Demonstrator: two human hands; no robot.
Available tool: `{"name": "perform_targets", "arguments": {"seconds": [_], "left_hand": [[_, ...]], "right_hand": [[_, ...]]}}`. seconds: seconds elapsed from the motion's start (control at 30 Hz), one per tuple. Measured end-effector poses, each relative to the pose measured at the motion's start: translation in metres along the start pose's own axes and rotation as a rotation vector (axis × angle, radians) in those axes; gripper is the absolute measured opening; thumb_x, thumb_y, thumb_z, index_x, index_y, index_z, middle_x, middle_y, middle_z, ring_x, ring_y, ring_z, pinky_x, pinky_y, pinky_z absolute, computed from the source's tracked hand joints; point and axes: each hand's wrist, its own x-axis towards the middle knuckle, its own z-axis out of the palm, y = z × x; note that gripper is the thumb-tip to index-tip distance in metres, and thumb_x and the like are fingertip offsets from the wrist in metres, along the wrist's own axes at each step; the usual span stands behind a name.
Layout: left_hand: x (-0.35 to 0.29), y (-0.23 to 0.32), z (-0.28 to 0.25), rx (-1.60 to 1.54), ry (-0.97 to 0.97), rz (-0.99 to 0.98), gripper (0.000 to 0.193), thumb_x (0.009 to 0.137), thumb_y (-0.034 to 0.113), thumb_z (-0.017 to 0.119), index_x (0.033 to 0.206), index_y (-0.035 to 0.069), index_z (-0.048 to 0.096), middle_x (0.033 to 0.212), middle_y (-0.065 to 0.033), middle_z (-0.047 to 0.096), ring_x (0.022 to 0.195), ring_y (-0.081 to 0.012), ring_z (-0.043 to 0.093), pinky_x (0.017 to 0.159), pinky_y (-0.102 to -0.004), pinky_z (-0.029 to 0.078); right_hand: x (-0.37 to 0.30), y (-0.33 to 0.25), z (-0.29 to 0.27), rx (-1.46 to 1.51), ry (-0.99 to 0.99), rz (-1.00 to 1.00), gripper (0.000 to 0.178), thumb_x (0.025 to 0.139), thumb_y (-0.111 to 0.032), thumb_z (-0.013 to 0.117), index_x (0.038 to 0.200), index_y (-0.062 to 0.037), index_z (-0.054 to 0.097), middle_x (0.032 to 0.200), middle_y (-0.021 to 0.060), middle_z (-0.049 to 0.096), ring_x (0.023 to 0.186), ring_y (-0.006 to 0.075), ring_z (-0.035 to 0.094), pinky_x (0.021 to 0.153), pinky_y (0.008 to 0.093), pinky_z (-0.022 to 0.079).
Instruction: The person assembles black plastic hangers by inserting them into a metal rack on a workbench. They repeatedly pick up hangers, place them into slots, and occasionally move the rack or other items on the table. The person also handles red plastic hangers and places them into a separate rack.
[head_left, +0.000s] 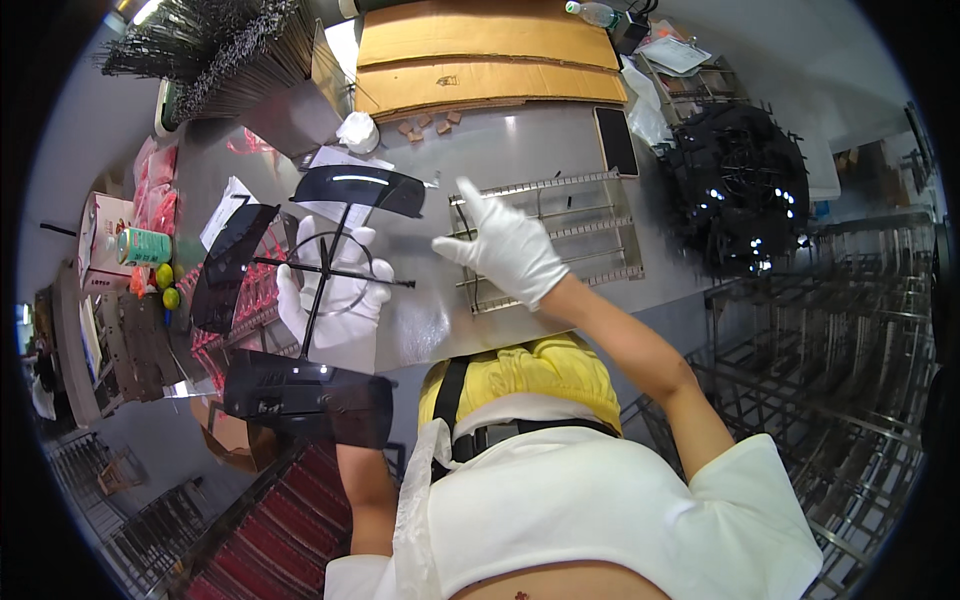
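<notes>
My left hand point(345, 322), in a white glove, holds a black cross-shaped frame point(318, 300) with a thin ring around its centre. Curved, dark, glossy plates sit on three of its arms: an upper plate point(362, 190), a left plate point(228, 268) and a lower plate point(300, 398). The arm pointing right ends bare. My left fingers lie behind and around the ring, partly hidden by the rods. My right hand point(512, 255), also gloved in white, is apart from the frame with thumb and forefinger spread. It hovers over the left part of a flat metal rack point(600, 226).
A large heap of black parts point(740, 185) lies right of the rack. A dark flat phone-like slab point(615, 142), small brown blocks point(425, 128) and cardboard sheets point(485, 75) lie farther back. Bundled black rods point(235, 60) stand far left; wire racks point(850, 300) stand right.
</notes>
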Motion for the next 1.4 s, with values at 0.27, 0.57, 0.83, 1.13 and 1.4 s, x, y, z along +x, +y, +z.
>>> {"name": "perform_targets", "arguments": {"seconds": [0.27,0.57,0.83,1.13,1.4], "left_hand": [[0.005,-0.061,0.067,0.581,0.316,-0.012,0.067,0.088,0.058,0.056,0.128,0.004,0.05,0.111,-0.0203,0.058,0.091,-0.0299,0.062,0.071,-0.0363,0.053],[-0.032,0.006,0.073,-0.212,0.136,-0.279,0.073,0.092,0.057,0.05,0.142,0.004,0.046,0.118,-0.0239,0.048,0.069,-0.0292,0.058,0.056,-0.0324,0.051],[-0.038,0.002,0.062,-0.273,0.175,-0.387,0.076,0.091,0.063,0.046,0.141,0.007,0.047,0.119,-0.0348,0.051,0.077,-0.0475,0.063,0.069,-0.0455,0.058],[-0.034,0.008,0.049,-0.295,0.192,-0.537,0.079,0.092,0.064,0.042,0.147,0.006,0.037,0.129,-0.0378,0.046,0.081,-0.0529,0.066,0.056,-0.0443,0.058],[-0.024,0.0,0.059,-0.312,0.207,-0.583,0.08,0.093,0.063,0.041,0.15,0.008,0.033,0.136,-0.0368,0.04,0.076,-0.0533,0.066,0.048,-0.038,0.056]], "right_hand": [[0.01,-0.019,-0.012,-0.933,0.547,-0.428,0.046,0.076,-0.033,0.074,0.121,-0.027,0.062,0.081,0.0055,0.048,0.066,0.0179,0.057,0.055,0.0289,0.049],[-0.028,0.075,0.043,0.888,-0.296,0.146,0.065,0.104,-0.043,0.034,0.155,-0.0072,0.014,0.087,0.009,0.066,0.073,0.0131,0.064,0.069,0.0309,0.053],[-0.012,0.071,0.059,0.097,-0.381,0.036,0.06,0.1,-0.041,0.034,0.139,0.0053,0.036,0.108,0.0354,0.061,0.092,0.0486,0.062,0.087,0.0522,0.048],[0.011,0.06,0.017,0.751,-0.664,0.481,0.09,0.09,-0.077,0.037,0.141,-0.0038,0.043,0.099,0.0179,0.064,0.08,0.0269,0.069,0.071,0.0356,0.055],[-0.003,0.071,0.046,0.645,-0.53,0.331,0.084,0.093,-0.059,0.051,0.151,-0.0032,0.026,0.116,0.0198,0.065,0.087,0.025,0.067,0.076,0.0375,0.054]]}}
